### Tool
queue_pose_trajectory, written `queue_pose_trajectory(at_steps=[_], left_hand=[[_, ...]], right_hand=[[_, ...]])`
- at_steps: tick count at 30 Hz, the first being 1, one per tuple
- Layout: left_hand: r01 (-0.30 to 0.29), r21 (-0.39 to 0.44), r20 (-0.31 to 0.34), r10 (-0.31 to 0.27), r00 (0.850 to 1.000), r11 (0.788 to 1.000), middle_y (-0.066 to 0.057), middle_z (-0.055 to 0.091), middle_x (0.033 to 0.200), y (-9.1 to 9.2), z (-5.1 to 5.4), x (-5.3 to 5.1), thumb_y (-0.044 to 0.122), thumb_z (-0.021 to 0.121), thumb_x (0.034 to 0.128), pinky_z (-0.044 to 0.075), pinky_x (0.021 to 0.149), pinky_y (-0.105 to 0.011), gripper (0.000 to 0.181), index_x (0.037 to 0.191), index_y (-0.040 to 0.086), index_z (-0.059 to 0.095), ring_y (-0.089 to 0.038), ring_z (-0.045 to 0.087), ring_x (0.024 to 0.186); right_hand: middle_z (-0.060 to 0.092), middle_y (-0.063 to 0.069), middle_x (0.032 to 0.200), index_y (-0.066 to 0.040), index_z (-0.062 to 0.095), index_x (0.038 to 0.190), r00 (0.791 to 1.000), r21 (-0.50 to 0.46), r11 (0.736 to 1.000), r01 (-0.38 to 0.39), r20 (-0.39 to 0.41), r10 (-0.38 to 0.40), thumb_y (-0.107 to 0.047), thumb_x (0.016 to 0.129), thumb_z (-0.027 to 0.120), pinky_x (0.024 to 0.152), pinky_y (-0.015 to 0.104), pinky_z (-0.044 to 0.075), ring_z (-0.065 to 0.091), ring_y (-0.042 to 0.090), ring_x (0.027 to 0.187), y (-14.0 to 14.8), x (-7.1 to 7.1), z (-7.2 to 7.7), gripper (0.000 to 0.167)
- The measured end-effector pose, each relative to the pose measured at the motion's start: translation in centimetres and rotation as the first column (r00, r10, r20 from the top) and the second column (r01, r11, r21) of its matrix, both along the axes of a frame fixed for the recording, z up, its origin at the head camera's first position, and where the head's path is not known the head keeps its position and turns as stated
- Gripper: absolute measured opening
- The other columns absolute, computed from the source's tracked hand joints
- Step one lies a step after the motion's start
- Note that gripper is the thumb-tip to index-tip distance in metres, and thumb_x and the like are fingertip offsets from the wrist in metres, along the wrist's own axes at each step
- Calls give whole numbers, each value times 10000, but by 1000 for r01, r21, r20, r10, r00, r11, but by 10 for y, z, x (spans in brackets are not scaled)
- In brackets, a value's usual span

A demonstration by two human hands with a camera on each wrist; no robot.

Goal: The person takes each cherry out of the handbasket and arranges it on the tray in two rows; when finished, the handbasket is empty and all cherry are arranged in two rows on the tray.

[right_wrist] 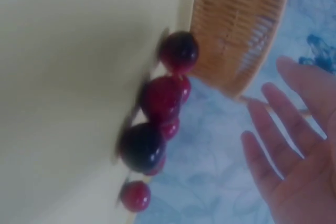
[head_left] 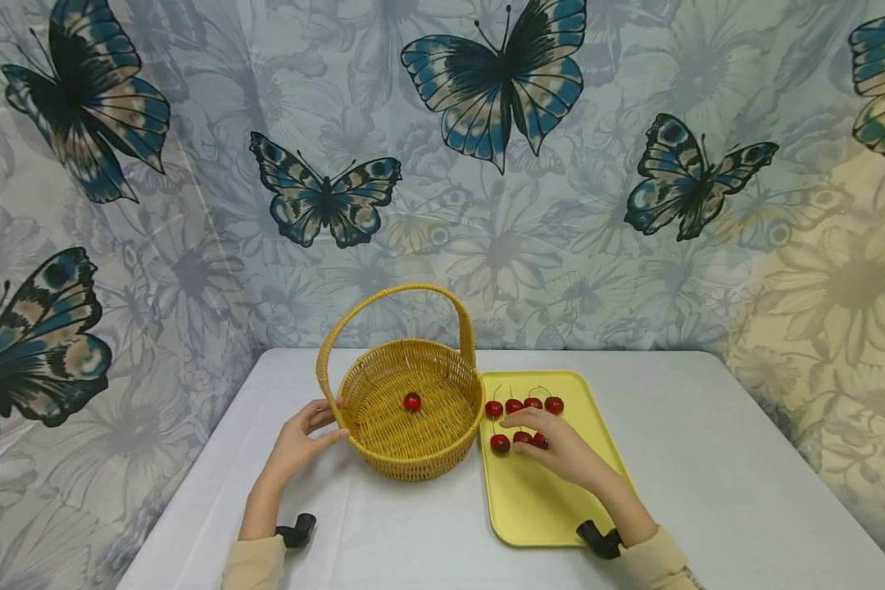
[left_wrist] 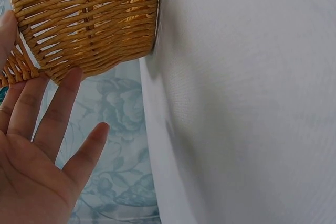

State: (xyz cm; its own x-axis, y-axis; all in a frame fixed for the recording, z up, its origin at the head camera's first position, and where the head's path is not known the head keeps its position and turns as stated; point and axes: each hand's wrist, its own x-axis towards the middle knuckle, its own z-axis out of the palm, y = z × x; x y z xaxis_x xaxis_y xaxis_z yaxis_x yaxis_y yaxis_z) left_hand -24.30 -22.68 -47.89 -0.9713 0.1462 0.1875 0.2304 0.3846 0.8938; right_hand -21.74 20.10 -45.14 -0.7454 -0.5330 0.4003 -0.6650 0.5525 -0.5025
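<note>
A yellow wicker basket (head_left: 413, 459) with a tall arched handle stands on the table, one red cherry (head_left: 412, 401) inside it. At its left side my left hand (head_left: 302, 442) holds the rim near the foot of the handle. In the left wrist view, the fingers (left_wrist: 63, 100) lie against the woven wall (left_wrist: 89, 30), with the thumb on the other side of the rim. Over the yellow tray (head_left: 546, 508) my right hand (head_left: 560, 447) hovers, thumb and fingers apart, above several dark red cherries (head_left: 500, 443). In the right wrist view the hand (right_wrist: 304, 156) is apart from the cherries (right_wrist: 160, 98).
The basket's right side adjoins the tray's left edge. A white cloth covers the table (head_left: 708, 459). Behind it hangs a floral backdrop (head_left: 501, 246) with large butterflies. Black wrist cameras (head_left: 599, 539) sit on both forearms.
</note>
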Motion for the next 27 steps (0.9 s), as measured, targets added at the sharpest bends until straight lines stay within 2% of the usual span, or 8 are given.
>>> queue_pose_trajectory(at_steps=[5, 9, 16, 22, 27], left_hand=[[-2, -5, -2, 2, 1000, 1000, -107, 596, 1249, 1, 1, 0, 386, 752, 747, 315, 1015, -601, 607, 1267, 158, 538, -313, 537, 1177], [-2, -6, -9, 2, 1000, 1000, -107, 598, 1245, 1, 2, 1, 388, 750, 747, 322, 1008, -602, 607, 1266, 154, 539, -316, 539, 1174], [5, -7, -27, -5, 1000, 1000, -107, 599, 1244, 0, -1, 1, 361, 748, 759, 333, 999, -601, 596, 1267, 132, 537, -319, 544, 1166], [-28, -11, 14, 28, 1000, 1000, -77, 598, 1252, 1, 0, 1, 314, 758, 763, 275, 1028, -619, 577, 1271, 152, 535, -303, 530, 1185], [-26, -1, 32, 26, 999, 1000, -110, 586, 1263, 5, 10, 7, 204, 744, 790, 263, 1034, -620, 539, 1275, 109, 527, -323, 520, 1193]], right_hand=[[597, -55, 1181, -171, 621, 1162, 1000, -3, 1000, 8, 24, -8, -126, 857, 666, 878, 357, 502, 551, 171, 1118, -12, 3, -1, 311], [585, -56, 1203, -160, 620, 1181, 1000, -33, 999, 3, 19, -2, -195, 887, 637, 884, 355, 494, 536, 159, 1134, -23, 5, -3, 297], [592, -64, 1171, -237, 610, 1179, 997, -55, 998, -19, -77, 15, -215, 894, 628, 891, 357, 486, 542, 119, 1106, -44, 0, -2, 286], [637, -42, 1086, -130, 655, 1114, 986, -59, 997, -59, -158, 49, -146, 863, 664, 868, 332, 484, 568, 127, 1027, -57, -11, 0, 252], [642, -27, 1092, -124, 654, 1117, 991, -48, 997, -62, -124, 56, -120, 854, 669, 875, 349, 484, 573, 146, 1032, -66, -18, 1, 264]])
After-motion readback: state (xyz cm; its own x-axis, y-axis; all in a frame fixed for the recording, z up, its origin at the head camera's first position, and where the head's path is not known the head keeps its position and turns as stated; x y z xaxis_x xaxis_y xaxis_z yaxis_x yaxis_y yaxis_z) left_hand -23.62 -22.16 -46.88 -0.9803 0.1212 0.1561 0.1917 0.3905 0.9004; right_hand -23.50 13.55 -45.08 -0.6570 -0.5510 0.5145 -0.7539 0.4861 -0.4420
